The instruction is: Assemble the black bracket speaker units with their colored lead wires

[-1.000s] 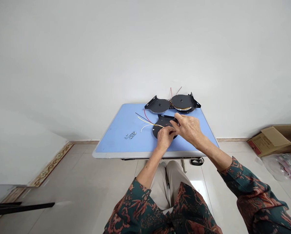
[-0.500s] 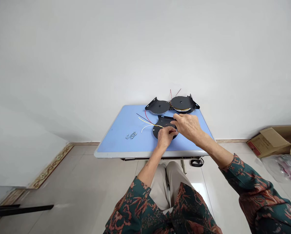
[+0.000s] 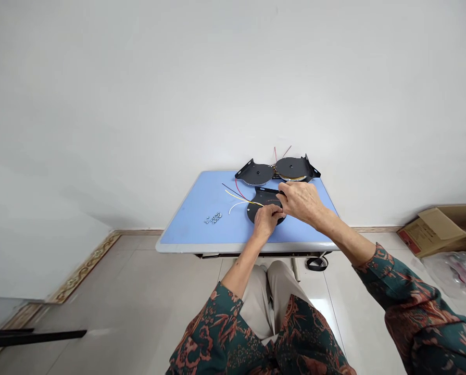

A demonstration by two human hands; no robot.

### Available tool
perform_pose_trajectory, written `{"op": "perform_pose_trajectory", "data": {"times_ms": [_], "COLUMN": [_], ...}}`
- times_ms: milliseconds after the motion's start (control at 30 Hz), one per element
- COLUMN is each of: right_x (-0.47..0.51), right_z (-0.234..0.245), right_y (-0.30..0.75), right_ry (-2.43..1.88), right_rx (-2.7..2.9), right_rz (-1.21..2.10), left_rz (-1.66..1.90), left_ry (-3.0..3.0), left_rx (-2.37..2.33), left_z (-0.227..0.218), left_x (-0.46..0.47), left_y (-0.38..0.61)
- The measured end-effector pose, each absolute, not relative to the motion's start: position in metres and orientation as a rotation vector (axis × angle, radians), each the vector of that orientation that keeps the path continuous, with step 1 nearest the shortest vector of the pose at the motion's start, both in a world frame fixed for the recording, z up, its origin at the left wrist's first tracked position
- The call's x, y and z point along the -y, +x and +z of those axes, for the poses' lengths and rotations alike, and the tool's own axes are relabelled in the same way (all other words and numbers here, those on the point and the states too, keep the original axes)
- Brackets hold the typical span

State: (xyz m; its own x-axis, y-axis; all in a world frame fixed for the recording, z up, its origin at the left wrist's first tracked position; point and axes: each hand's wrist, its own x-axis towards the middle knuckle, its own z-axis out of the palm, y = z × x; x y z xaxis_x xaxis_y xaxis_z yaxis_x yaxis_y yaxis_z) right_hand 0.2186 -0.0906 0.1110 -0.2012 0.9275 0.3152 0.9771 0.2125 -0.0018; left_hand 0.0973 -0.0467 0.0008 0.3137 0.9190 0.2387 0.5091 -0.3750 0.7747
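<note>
A round black plate [image 3: 264, 196] with a raised slotted bracket lies flat near the middle of the blue table. My left hand [image 3: 266, 220] is closed over its near side, thumb and fingers pinched at the right edge; what they pinch is too small to make out. Right above, my right hand [image 3: 303, 202] is curled shut, its fingertips close to the left ones, and whatever it grips is hidden. Red, black, yellow and white wires [image 3: 238, 197] run out leftward from the plate. Small silver screws [image 3: 214, 218] lie in a loose pile to the left.
Behind, more black round plates with brackets [image 3: 258, 173] and thin wires stand along the table's back edge. The blue table [image 3: 189, 219] has a grey rim and abuts the wall. An open cardboard box [image 3: 431, 229] and clear plastic bags [image 3: 453, 271] sit on the floor at right.
The whole view has shifted slightly, moving the table a little right and down in the picture. Both hands stay at the plate's right edge in nearly the same pose.
</note>
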Motion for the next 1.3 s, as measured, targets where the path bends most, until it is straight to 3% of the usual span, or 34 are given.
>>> {"op": "perform_pose_trajectory", "data": {"times_ms": [100,633,867,1000,1300], "right_x": [0.087,0.086,0.072,0.067,0.077], "right_z": [0.113,0.090,0.082,0.081,0.079], "right_y": [0.226,0.226,0.251,0.260,0.246], "right_ry": [-1.657,-1.877,-1.288,-1.191,-1.492], "right_rx": [2.350,2.148,2.348,2.335,1.990], "right_rz": [-0.198,-0.236,0.162,0.339,0.048], "left_rz": [0.912,0.952,0.940,0.948,0.988], "left_ry": [1.981,2.109,2.135,2.107,2.041], "left_rx": [-1.255,-1.149,-1.108,-1.111,-1.265], "left_z": [0.002,-0.005,-0.005,-0.005,-0.002], "left_x": [0.048,0.047,0.045,0.045,0.049], "left_y": [0.098,0.090,0.089,0.091,0.100]}}
